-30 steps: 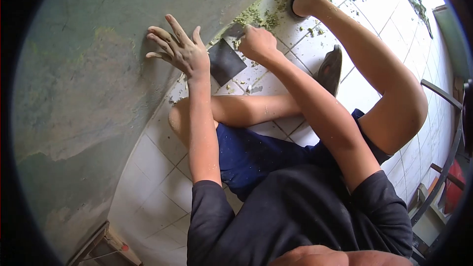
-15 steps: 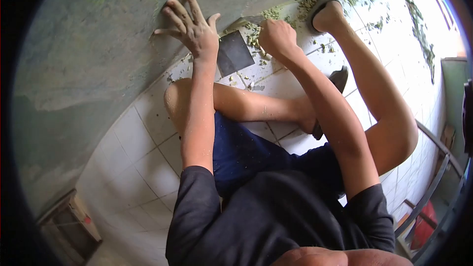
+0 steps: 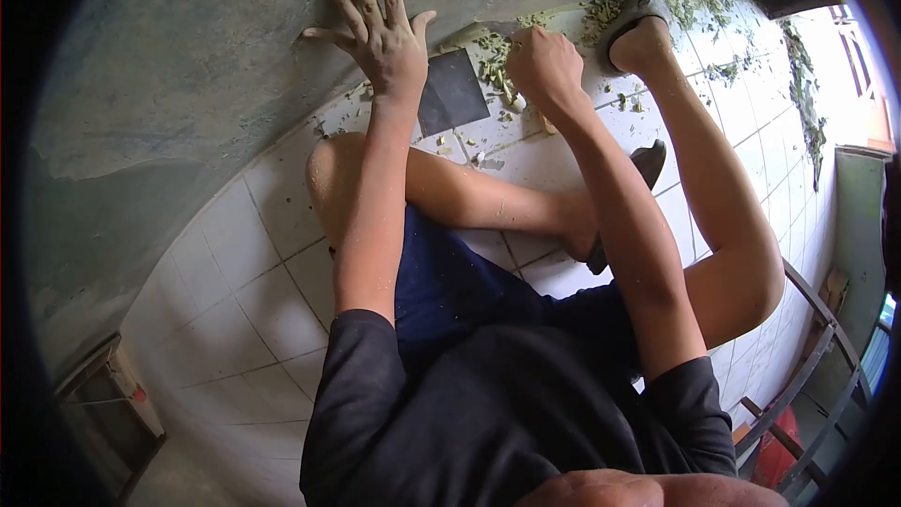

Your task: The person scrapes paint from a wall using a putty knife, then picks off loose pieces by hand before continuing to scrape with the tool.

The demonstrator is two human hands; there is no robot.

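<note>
My left hand (image 3: 380, 38) is spread against the green, worn wall (image 3: 169, 66), fingers apart and holding nothing. Low by the wall, my right hand (image 3: 546, 66) is closed in a fist around a scraper (image 3: 548, 124). Only a bit of its wooden end and what looks like a grey blade show; the fist hides the rest. Pale green flakes (image 3: 495, 66) lie on the floor beside that fist. Between my two hands, a dark square sheet (image 3: 454, 94) rests on the tiles near the wall's foot.
White floor tiles (image 3: 249, 305) run along the wall. My bent legs and sandals (image 3: 638, 9) are near the flakes. More green debris (image 3: 805, 84) lies farther right. A metal frame (image 3: 815, 357) and a red item (image 3: 781, 446) stand at lower right, a wooden frame (image 3: 117, 413) at lower left.
The view has shifted slightly. My left hand remains spread on the wall, and my right fist is still low by the flakes, turned a little, with the wooden end now showing.
</note>
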